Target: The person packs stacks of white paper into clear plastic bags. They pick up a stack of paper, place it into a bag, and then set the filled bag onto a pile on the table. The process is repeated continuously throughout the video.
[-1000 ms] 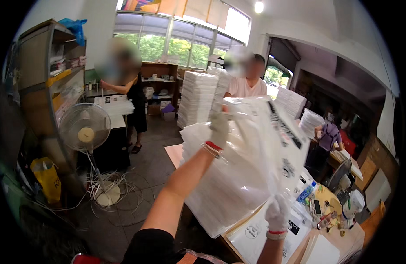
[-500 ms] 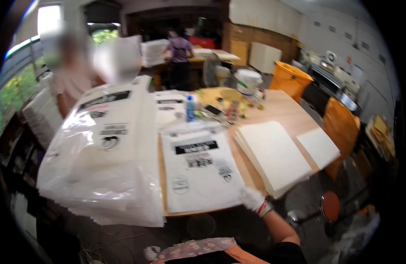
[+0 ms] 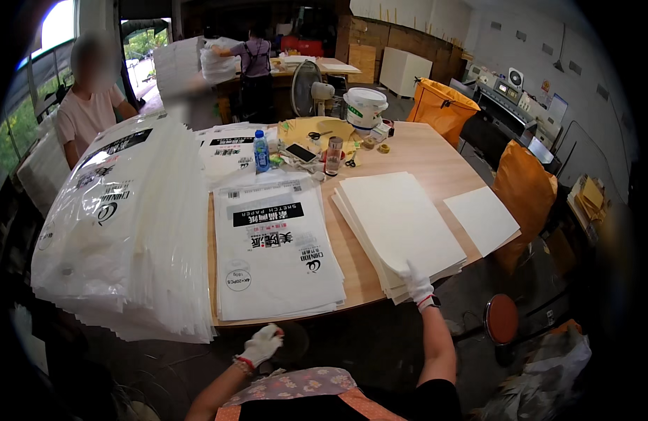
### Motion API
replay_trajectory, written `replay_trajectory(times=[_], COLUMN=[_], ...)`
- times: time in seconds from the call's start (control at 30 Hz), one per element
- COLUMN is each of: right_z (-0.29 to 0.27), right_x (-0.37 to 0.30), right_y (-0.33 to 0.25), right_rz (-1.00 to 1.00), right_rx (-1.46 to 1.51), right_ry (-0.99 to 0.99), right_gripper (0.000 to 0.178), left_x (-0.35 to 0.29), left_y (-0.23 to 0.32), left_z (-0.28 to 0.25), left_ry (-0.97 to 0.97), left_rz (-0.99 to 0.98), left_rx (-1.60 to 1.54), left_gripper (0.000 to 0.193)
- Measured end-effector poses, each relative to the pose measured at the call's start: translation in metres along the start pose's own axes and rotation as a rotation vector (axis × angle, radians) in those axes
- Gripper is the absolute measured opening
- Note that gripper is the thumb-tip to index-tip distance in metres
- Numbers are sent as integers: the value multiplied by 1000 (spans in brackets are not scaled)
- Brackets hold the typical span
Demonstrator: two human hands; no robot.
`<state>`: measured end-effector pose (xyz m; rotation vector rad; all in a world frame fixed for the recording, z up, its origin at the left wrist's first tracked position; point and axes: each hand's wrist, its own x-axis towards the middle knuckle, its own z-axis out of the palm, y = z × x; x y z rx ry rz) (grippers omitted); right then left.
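Observation:
My right hand (image 3: 418, 283), in a white glove, lies on the near corner of a stack of cream-white paper sheets (image 3: 401, 217), fingers stretched out; the fingertips blend with the paper. My left hand (image 3: 262, 345), also gloved, hovers off the table's near edge. Its fingers are curled, and nothing shows in them. Between the hands, a flat pile of printed white plastic bags (image 3: 278, 263) lies on the table. Further left, a tall, glossy heap of similar clear-and-white bags (image 3: 120, 231) hangs over the near edge. A smaller pile of white sheets (image 3: 482, 220) lies right of the paper stack.
Behind the bags stand a blue bottle (image 3: 261, 151), a phone (image 3: 301, 152), a clear bottle (image 3: 333, 156), scissors (image 3: 318, 134) and a white bucket (image 3: 366, 110). Orange sacks (image 3: 524, 203) and a round stool (image 3: 501, 319) stand to the right. One person (image 3: 92, 112) is at the left, another (image 3: 254, 67) behind.
My right hand has moved right from the corner of the flat bag pile to the paper stack. My left hand has come into view below the table edge. The view has shifted.

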<state>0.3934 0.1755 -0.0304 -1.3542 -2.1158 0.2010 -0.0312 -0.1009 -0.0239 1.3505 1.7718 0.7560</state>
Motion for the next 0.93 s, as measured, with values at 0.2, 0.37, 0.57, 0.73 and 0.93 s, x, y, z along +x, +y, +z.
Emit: replay_trajectory(times=[0.2, 0.37, 0.57, 0.73, 0.93], right_z=[-14, -58, -56, 5, 44], right_x=[15, -41, -100, -127, -107], right_y=[-30, -192, -69, -114, -159], right_rz=[124, -428, 251, 636, 733], right_rx=[97, 33, 664, 1526, 1120], right_ry=[288, 24, -63, -133, -14], right_gripper=[31, 33, 49, 65, 48], left_x=[69, 123, 94, 65, 77], left_y=[80, 109, 132, 113, 83], left_z=[95, 112, 1, 64, 80], left_ry=[-595, -778, -505, -189, -776], left_rz=[47, -115, 39, 696, 350], left_rx=[-727, -1633, -316, 371, -158], left_gripper=[11, 46, 46, 62, 64])
